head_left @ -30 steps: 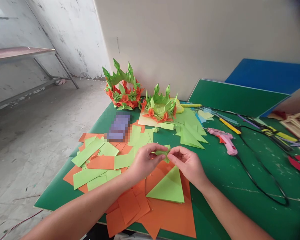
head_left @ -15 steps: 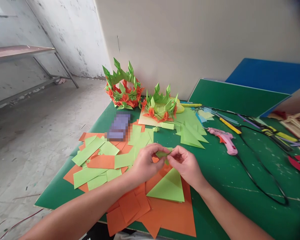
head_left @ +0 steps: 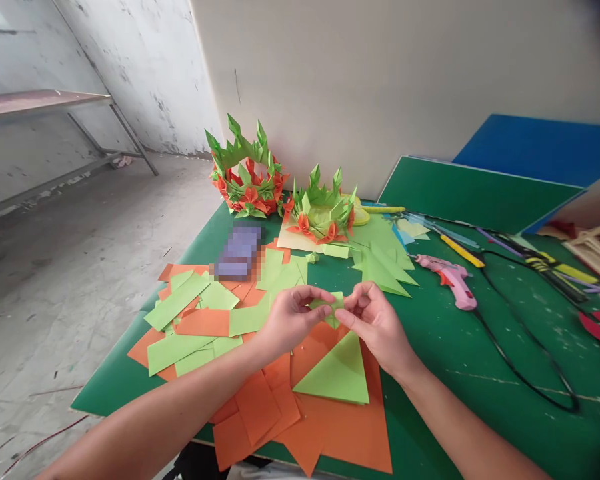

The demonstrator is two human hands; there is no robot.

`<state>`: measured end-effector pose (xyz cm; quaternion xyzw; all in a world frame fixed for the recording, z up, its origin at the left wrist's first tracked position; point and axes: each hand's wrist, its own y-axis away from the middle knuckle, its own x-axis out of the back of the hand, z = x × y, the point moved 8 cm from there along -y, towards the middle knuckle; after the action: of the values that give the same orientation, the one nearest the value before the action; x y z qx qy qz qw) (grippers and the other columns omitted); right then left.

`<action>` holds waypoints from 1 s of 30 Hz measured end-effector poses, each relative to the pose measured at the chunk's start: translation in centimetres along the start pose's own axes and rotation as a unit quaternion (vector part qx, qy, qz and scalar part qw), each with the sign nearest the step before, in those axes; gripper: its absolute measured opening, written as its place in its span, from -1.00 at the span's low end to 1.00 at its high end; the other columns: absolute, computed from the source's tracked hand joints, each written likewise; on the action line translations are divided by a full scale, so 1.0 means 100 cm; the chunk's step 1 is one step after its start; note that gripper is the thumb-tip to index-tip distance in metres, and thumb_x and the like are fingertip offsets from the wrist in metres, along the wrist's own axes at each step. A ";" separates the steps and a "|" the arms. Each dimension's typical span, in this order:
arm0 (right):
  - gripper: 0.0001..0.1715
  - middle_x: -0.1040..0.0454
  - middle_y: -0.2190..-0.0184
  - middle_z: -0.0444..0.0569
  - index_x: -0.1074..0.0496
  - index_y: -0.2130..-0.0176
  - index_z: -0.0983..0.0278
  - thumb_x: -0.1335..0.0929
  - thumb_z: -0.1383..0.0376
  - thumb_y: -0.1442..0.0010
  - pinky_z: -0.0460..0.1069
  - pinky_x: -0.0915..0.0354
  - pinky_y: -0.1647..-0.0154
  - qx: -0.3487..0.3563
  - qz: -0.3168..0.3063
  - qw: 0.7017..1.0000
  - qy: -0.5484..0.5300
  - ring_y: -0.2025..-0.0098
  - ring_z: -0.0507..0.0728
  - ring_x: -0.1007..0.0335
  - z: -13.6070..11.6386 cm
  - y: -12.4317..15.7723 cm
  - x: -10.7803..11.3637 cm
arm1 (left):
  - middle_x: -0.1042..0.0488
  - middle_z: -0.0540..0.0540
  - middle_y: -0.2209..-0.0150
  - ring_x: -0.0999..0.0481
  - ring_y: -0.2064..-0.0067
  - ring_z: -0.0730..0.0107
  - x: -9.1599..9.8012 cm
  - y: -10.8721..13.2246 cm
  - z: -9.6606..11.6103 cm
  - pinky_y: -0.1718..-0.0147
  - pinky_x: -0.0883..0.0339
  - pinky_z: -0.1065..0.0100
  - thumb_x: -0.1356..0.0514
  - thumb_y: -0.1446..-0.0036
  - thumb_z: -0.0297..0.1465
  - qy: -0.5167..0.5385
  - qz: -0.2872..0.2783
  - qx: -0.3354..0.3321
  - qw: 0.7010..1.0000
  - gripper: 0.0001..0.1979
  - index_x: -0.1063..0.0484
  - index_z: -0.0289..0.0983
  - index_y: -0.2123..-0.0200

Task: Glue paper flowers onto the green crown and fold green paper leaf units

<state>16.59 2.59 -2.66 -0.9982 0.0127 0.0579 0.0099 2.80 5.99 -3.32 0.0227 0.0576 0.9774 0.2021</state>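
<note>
Between my two hands is a small folded piece of green paper [head_left: 335,309], held above the sheets on the table. My left hand [head_left: 297,319] pinches its left side between thumb and fingers. On its right side, the thumb of my right hand [head_left: 373,323] presses the paper, with the fingers curled behind. Just below lie a green paper triangle [head_left: 337,377] and a large orange sheet [head_left: 355,433]. Green strips [head_left: 177,300] and orange pieces [head_left: 260,407] are strewn to the left of my hands.
Two green and orange paper crowns [head_left: 250,193] [head_left: 325,213] stand at the back of the green table [head_left: 510,333]. A pink glue gun [head_left: 450,280] with a black cord lies to the right. Pliers [head_left: 550,270] and a yellow-handled tool [head_left: 461,251] are beyond it. A blurred purple object [head_left: 239,252] lies at the left.
The green paper has turned so more of its face shows. My right hand has shifted slightly right and up, its thumb now laid over the paper. My left hand has barely moved.
</note>
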 end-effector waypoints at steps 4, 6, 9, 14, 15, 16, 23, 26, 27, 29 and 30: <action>-0.65 -0.22 0.46 -0.25 -0.21 0.29 0.19 -0.47 0.21 -0.10 -0.11 -0.23 0.34 -0.018 -0.026 0.999 -0.008 0.40 -0.03 -0.19 0.004 -0.001 -0.002 | -0.56 -0.14 0.25 -0.47 0.34 0.40 -0.003 0.000 0.005 0.34 -0.36 0.36 -0.23 -0.09 -0.35 -0.040 -0.012 -0.032 0.999 -0.83 -0.51 -0.29 0.25; -0.64 -0.23 0.45 -0.25 -0.20 0.23 0.16 -0.45 0.19 -0.11 -0.09 -0.22 0.33 -0.034 -0.048 0.998 -0.012 0.39 -0.01 -0.21 0.008 0.000 -0.005 | -0.55 -0.14 0.25 -0.47 0.31 0.38 -0.005 0.002 0.011 0.32 -0.36 0.34 -0.19 -0.12 -0.40 -0.098 -0.012 -0.072 0.992 -0.86 -0.51 -0.28 0.24; -0.58 -0.24 0.46 -0.25 -0.17 0.15 0.14 -0.44 0.14 -0.13 -0.07 -0.20 0.37 -0.057 -0.075 0.996 0.007 0.40 0.01 -0.23 0.013 0.000 -0.008 | -0.54 -0.12 0.27 -0.47 0.29 0.37 -0.009 0.005 0.017 0.29 -0.36 0.33 -0.16 -0.15 -0.44 -0.158 -0.026 -0.122 0.979 -0.87 -0.51 -0.25 0.26; -0.58 -0.17 0.52 -0.29 -0.15 0.12 0.14 -0.42 0.14 -0.16 -0.08 -0.12 0.43 -0.029 -0.071 0.997 0.026 0.48 0.00 -0.13 0.011 -0.003 -0.005 | -0.50 -0.08 0.32 -0.40 0.36 0.43 -0.012 0.002 0.009 0.37 -0.31 0.37 -0.20 -0.15 -0.36 -0.095 -0.054 -0.102 0.989 -0.88 -0.49 -0.24 0.24; -0.58 -0.17 0.52 -0.29 -0.16 0.10 0.13 -0.42 0.15 -0.16 -0.09 -0.12 0.44 -0.022 -0.064 0.997 0.023 0.49 -0.01 -0.11 0.010 -0.003 -0.004 | -0.49 -0.08 0.29 -0.40 0.34 0.44 -0.011 0.001 0.008 0.36 -0.31 0.38 -0.21 -0.15 -0.34 -0.060 -0.057 -0.098 0.992 -0.84 -0.47 -0.24 0.21; -0.58 -0.17 0.52 -0.29 -0.17 0.09 0.13 -0.42 0.16 -0.16 -0.09 -0.12 0.44 -0.016 -0.055 0.998 0.021 0.49 -0.01 -0.10 0.009 -0.003 -0.003 | -0.47 -0.09 0.26 -0.40 0.32 0.44 -0.011 0.001 0.008 0.34 -0.31 0.38 -0.24 -0.13 -0.32 -0.019 -0.060 -0.092 0.994 -0.80 -0.44 -0.24 0.16; -0.60 -0.16 0.41 -0.23 -0.27 0.07 0.14 -0.43 0.14 -0.13 -0.12 -0.19 0.41 0.017 0.045 0.999 0.003 0.44 -0.03 -0.14 0.001 -0.002 0.006 | -0.29 0.10 0.39 -0.38 0.34 0.55 -0.013 0.000 -0.002 0.25 -0.32 0.37 -0.40 0.07 -0.35 0.173 -0.037 0.016 0.984 -0.42 -0.24 -0.20 0.00; -0.61 -0.14 0.43 -0.24 -0.28 0.07 0.14 -0.42 0.14 -0.14 -0.12 -0.18 0.44 0.007 0.024 1.000 0.008 0.47 -0.04 -0.12 0.003 -0.002 0.000 | -0.28 0.12 0.45 -0.37 0.39 0.56 -0.010 0.002 -0.002 0.29 -0.31 0.39 -0.40 0.09 -0.41 0.195 -0.014 0.026 0.980 -0.50 -0.26 -0.23 0.09; -0.60 -0.15 0.43 -0.24 -0.28 0.06 0.14 -0.42 0.14 -0.14 -0.12 -0.18 0.45 0.000 0.010 1.000 0.009 0.48 -0.04 -0.12 0.004 -0.002 -0.002 | -0.27 0.13 0.46 -0.37 0.40 0.55 -0.009 0.003 -0.002 0.32 -0.30 0.39 -0.39 0.10 -0.43 0.199 -0.009 0.029 0.980 -0.52 -0.27 -0.24 0.12; -0.59 -0.16 0.44 -0.24 -0.28 0.04 0.14 -0.42 0.15 -0.14 -0.12 -0.18 0.48 -0.009 -0.012 1.000 0.012 0.49 -0.04 -0.13 0.005 -0.001 -0.005 | -0.28 0.13 0.49 -0.38 0.42 0.54 -0.008 0.003 -0.001 0.36 -0.29 0.40 -0.39 0.13 -0.47 0.206 -0.009 0.037 0.978 -0.56 -0.28 -0.24 0.18; -0.58 -0.16 0.44 -0.24 -0.28 0.04 0.13 -0.42 0.15 -0.14 -0.12 -0.18 0.48 -0.010 -0.017 1.000 0.015 0.50 -0.04 -0.13 0.005 -0.001 -0.006 | -0.28 0.14 0.50 -0.38 0.43 0.54 -0.008 0.004 0.000 0.36 -0.28 0.40 -0.38 0.13 -0.48 0.207 -0.013 0.039 0.977 -0.58 -0.28 -0.25 0.20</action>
<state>15.96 2.71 -3.10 -0.9991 -0.0049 0.0430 0.0006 3.37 5.35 -3.33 -0.1732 0.1370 0.9552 0.1972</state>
